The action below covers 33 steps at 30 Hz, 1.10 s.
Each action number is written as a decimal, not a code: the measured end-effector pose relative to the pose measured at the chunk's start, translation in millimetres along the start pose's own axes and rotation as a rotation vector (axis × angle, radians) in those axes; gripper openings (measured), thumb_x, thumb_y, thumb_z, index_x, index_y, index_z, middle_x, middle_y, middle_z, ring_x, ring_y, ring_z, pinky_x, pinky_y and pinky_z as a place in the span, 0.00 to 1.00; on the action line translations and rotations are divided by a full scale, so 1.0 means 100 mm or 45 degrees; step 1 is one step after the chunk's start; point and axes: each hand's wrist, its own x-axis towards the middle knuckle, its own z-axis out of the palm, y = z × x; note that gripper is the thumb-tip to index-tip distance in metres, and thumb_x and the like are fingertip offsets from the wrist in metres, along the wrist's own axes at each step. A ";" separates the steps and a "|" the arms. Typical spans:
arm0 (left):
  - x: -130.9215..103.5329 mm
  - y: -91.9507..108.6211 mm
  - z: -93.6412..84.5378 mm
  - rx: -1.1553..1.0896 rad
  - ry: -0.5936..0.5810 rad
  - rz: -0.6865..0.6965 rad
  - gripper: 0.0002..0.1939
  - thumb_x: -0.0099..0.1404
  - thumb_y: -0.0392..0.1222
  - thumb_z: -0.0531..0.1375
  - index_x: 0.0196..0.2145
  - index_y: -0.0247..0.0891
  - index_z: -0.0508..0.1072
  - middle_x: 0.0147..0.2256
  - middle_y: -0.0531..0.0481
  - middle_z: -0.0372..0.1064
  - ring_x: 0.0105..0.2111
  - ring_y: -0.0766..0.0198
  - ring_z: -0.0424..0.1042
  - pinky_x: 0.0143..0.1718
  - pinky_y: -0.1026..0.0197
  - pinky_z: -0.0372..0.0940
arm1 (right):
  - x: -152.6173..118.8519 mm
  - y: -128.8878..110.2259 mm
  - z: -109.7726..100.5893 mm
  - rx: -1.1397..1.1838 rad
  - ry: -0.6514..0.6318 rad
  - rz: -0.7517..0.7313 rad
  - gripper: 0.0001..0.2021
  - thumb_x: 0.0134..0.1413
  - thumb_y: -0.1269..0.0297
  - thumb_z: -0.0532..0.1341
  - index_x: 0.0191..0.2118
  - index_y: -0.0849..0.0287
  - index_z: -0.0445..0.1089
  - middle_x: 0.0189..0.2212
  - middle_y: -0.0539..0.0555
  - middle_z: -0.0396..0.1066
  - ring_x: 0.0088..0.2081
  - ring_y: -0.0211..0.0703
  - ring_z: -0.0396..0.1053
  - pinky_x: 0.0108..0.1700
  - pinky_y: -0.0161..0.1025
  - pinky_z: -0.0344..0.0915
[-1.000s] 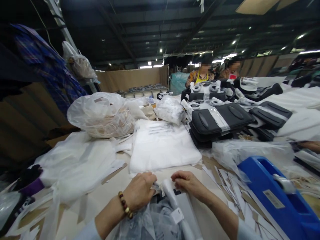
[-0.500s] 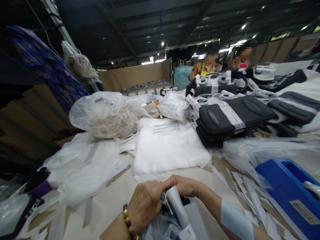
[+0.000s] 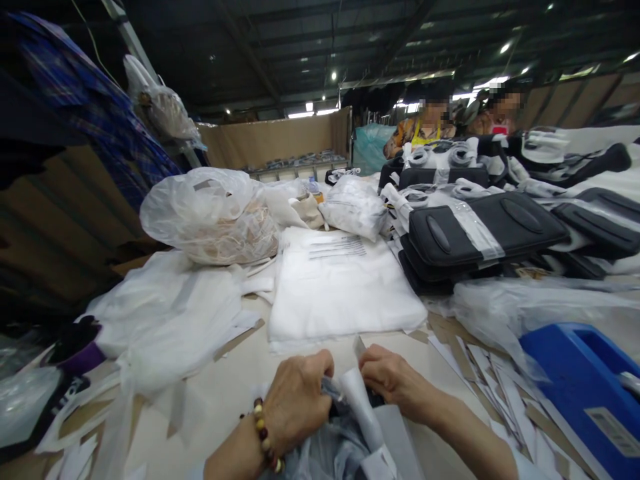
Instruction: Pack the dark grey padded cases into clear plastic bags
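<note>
At the bottom centre lies a dark item in clear plastic (image 3: pixel 325 450), with a white foam-wrapped tube (image 3: pixel 361 407) standing up from it, tilted. My left hand (image 3: pixel 300 400), a beaded bracelet at its wrist, has its fingers curled on greyish plastic at the item's near left side. Just right of the tube my right hand (image 3: pixel 395 380) is closed in a pinch. A small translucent strip (image 3: pixel 359 345) sticks up by its fingertips. Part of the item is hidden beneath my hands. Directly beyond them is a stack of white foam sheets (image 3: pixel 345 293).
Black cases with foam-wrapped parts (image 3: pixel 485 227) are piled at the right. A blue tape dispenser-like tool (image 3: pixel 575 387) and paper strips (image 3: pixel 500 387) lie nearer. White bags (image 3: pixel 170 313) and a stuffed clear bag (image 3: pixel 210 213) sit left. Two people (image 3: pixel 425 127) are beyond the pile.
My hands, together above the tube before, have moved apart: the left slightly left, the right to the right. The translucent strip now shows at my right fingertips. The camera view has shifted slightly.
</note>
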 end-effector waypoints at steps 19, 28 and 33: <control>-0.20 0.07 -0.06 -0.106 0.090 0.146 0.07 0.45 0.30 0.51 0.24 0.39 0.63 0.24 0.53 0.68 0.25 0.64 0.66 0.26 0.62 0.49 | -0.10 -0.13 0.01 -0.318 -0.029 0.045 0.10 0.54 0.70 0.54 0.33 0.57 0.74 0.36 0.60 0.71 0.41 0.49 0.66 0.45 0.46 0.61; -0.32 0.16 -0.14 -0.112 0.139 0.228 0.09 0.44 0.31 0.51 0.26 0.39 0.63 0.24 0.52 0.70 0.25 0.64 0.67 0.24 0.62 0.50 | -0.05 -0.21 -0.06 0.207 -0.390 0.365 0.10 0.46 0.69 0.54 0.24 0.62 0.72 0.16 0.46 0.60 0.21 0.33 0.57 0.25 0.30 0.56; -0.16 0.15 -0.12 0.014 -0.046 0.170 0.11 0.47 0.34 0.52 0.30 0.38 0.68 0.30 0.47 0.73 0.30 0.56 0.72 0.26 0.60 0.56 | -0.05 -0.18 -0.01 0.503 -0.634 0.512 0.11 0.43 0.69 0.52 0.22 0.62 0.71 0.16 0.47 0.63 0.21 0.34 0.61 0.29 0.33 0.63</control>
